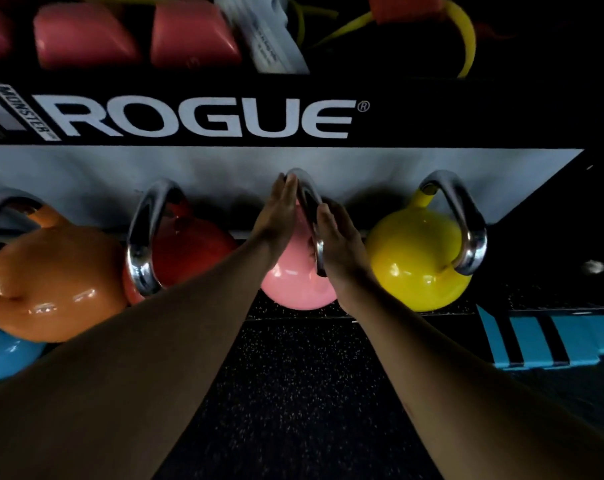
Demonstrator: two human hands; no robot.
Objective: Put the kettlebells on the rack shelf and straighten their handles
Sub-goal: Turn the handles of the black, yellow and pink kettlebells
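A pink kettlebell (293,289) sits on the grey rack shelf (224,168), its steel handle (305,181) pointing up and away from me. My left hand (276,209) lies flat against the handle's left side, fingers straight. My right hand (338,244) is flat against its right side, so the handle is sandwiched between both palms. On the same shelf are a yellow kettlebell (414,258) to the right, a red kettlebell (189,251) to the left and an orange kettlebell (51,278) beyond it; their handles are turned at angles.
A blue kettlebell (2,355) shows low at the left edge. A black beam (203,117) lettered ROGUE runs above the shelf, with pink weights (86,36) and a yellow band (466,39) on top. A blue-and-black striped object (553,341) lies at right on speckled black flooring (293,393).
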